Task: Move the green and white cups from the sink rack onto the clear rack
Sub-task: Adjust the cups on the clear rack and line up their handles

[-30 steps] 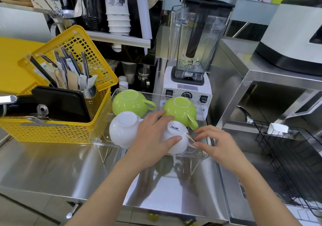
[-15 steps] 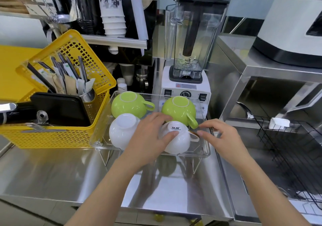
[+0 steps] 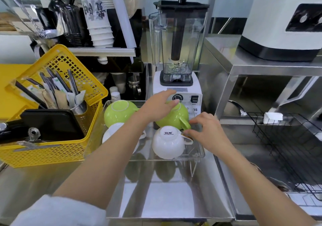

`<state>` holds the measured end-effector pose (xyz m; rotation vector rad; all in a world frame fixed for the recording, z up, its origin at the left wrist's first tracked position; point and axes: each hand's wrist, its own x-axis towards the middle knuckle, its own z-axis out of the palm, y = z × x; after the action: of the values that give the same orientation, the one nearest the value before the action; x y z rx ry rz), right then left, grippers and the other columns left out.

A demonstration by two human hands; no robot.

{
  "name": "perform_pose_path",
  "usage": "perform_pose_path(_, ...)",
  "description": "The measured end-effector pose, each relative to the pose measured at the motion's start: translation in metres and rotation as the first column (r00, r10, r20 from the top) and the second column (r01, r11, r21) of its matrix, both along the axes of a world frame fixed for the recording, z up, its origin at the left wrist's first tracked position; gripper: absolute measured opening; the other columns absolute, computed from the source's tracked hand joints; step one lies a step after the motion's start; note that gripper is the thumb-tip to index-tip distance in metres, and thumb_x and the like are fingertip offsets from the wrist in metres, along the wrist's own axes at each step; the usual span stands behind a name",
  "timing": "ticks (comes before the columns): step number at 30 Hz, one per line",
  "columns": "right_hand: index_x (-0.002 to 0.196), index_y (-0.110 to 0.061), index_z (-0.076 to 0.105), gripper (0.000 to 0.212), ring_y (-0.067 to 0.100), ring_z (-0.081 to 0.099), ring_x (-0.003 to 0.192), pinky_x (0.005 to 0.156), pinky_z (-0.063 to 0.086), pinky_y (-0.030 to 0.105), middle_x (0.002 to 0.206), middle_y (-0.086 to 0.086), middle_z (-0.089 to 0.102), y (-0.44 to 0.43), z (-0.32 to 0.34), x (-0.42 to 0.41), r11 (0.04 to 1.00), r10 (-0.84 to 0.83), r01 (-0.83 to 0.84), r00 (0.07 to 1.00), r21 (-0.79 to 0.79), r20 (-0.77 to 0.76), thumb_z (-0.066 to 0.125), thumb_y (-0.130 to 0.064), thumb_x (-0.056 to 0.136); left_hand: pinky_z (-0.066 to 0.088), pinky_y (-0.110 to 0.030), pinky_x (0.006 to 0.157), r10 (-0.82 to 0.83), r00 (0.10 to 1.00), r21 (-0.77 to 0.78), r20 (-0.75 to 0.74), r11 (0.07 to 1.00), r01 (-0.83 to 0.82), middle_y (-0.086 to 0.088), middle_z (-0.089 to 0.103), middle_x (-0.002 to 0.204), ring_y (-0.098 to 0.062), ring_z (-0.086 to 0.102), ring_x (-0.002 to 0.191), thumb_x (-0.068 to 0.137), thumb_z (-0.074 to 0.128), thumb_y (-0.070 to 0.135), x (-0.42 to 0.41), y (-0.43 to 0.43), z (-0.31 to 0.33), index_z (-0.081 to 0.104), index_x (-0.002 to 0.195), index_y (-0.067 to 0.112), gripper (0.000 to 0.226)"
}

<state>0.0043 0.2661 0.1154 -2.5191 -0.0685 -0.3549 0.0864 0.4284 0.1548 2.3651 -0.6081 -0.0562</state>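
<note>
Four cups sit upside down in the clear rack, so by the look of it the move is nearly done and you are only tidying. Take the blender as your landmark: the right green cup lies just in front of its base, the left green cup is off to its left, and the two white ones are nearer you, the marked white cup in front of the right green one and the other white cup half hidden under your forearm.

Your left hand rests spread and open over the right green cup, pressing more than gripping. Your right hand is loosely open, fingertips at the handles of the green and marked white cups; I cannot tell whether they pinch anything.

Mind the crowding: turn the green cup and its handle may knock the white one's. A firm push could also shift the light rack on the steel counter towards the sink rack.
</note>
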Motion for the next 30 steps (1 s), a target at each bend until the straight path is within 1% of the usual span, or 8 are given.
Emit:
perform_pose_path(6,0.094,-0.017,0.071,0.027,0.011,0.036,0.090,0.087,0.031,0.035,0.088,-0.006,0.045,-0.003,-0.003,0.005,0.996,0.081,-0.080,0.997,-0.028,0.021,0.074,-0.031,0.072,0.024,-0.036,0.114,-0.014,0.998,0.061,-0.056,0.998,0.018,-0.002,0.035,0.150,-0.017,0.031,0.137,0.094,0.041,0.043,0.002,-0.008,-0.015,0.036,0.140,0.021,0.051)
perform_pose_path(9,0.093,-0.021,0.071,0.023,0.012,0.037,0.093,0.079,0.020,0.028,0.091,-0.006,0.046,-0.003,-0.005,0.010,0.995,0.071,-0.069,0.997,-0.070,0.021,0.072,-0.032,0.073,0.026,-0.041,0.112,0.029,0.999,0.131,-0.026,0.991,-0.025,-0.003,0.038,0.148,-0.020,0.033,0.136,0.093,0.042,0.045,0.003,-0.006,-0.016,0.038,0.138,0.023,0.051)
perform_pose_path(11,0.093,-0.021,0.071,0.019,0.016,0.042,0.097,0.075,0.017,0.027,0.093,-0.005,0.049,-0.004,-0.006,0.013,0.995,0.052,-0.050,0.998,-0.090,0.022,0.071,-0.029,0.075,0.026,-0.044,0.111,0.048,0.999,0.197,0.001,0.979,-0.048,-0.004,0.037,0.148,-0.023,0.033,0.136,0.092,0.043,0.047,0.003,-0.004,-0.012,0.036,0.138,0.023,0.053)
perform_pose_path(13,0.093,-0.020,0.072,0.017,0.020,0.044,0.100,0.077,0.020,0.029,0.095,-0.002,0.052,-0.006,-0.007,0.017,0.997,0.032,-0.031,0.999,-0.073,0.016,0.070,-0.026,0.076,0.025,-0.047,0.112,0.042,0.999,0.237,-0.020,0.971,-0.036,-0.004,0.034,0.150,-0.026,0.030,0.137,0.091,0.044,0.049,0.002,0.000,-0.011,0.032,0.140,0.024,0.057)
perform_pose_path(16,0.095,-0.020,0.072,0.019,0.022,0.046,0.098,0.081,0.028,0.032,0.093,0.000,0.053,-0.008,-0.004,0.023,0.998,0.018,-0.018,1.000,-0.057,-0.001,0.070,-0.024,0.077,0.026,-0.049,0.111,0.038,0.996,0.231,-0.075,0.973,-0.020,-0.003,0.029,0.152,-0.030,0.033,0.134,0.089,0.048,0.049,-0.001,0.009,-0.012,0.026,0.142,0.026,0.062)
perform_pose_path(20,0.098,-0.018,0.072,0.020,0.026,0.049,0.097,0.080,0.039,0.035,0.093,0.007,0.056,-0.008,0.001,0.034,0.997,0.001,-0.003,1.000,-0.072,-0.027,0.069,-0.022,0.078,0.026,-0.049,0.111,0.080,0.995,0.219,-0.063,0.974,-0.064,-0.003,0.031,0.151,-0.030,0.031,0.135,0.087,0.052,0.047,-0.004,0.020,-0.013,0.024,0.143,0.026,0.066)
perform_pose_path(23,0.099,-0.018,0.071,0.020,0.026,0.050,0.096,0.078,0.040,0.034,0.094,0.008,0.056,-0.009,0.004,0.042,0.997,0.004,-0.008,0.999,-0.080,-0.052,0.068,-0.021,0.079,0.024,-0.049,0.112,0.095,0.995,0.249,-0.022,0.965,-0.087,-0.004,0.032,0.150,-0.030,0.026,0.137,0.086,0.054,0.048,-0.006,0.024,-0.013,0.024,0.143,0.025,0.069)
perform_pose_path(30,0.102,-0.018,0.070,0.024,0.028,0.055,0.090,0.082,0.046,0.040,0.100,0.012,0.060,-0.013,0.012,0.053,0.996,0.016,-0.023,0.996,-0.084,-0.084,0.068,-0.018,0.078,0.026,-0.043,0.108,0.105,0.994,0.173,-0.029,0.980,-0.099,-0.003,0.037,0.145,-0.027,0.029,0.134,0.082,0.060,0.047,-0.007,0.034,-0.017,0.029,0.141,0.027,0.069)
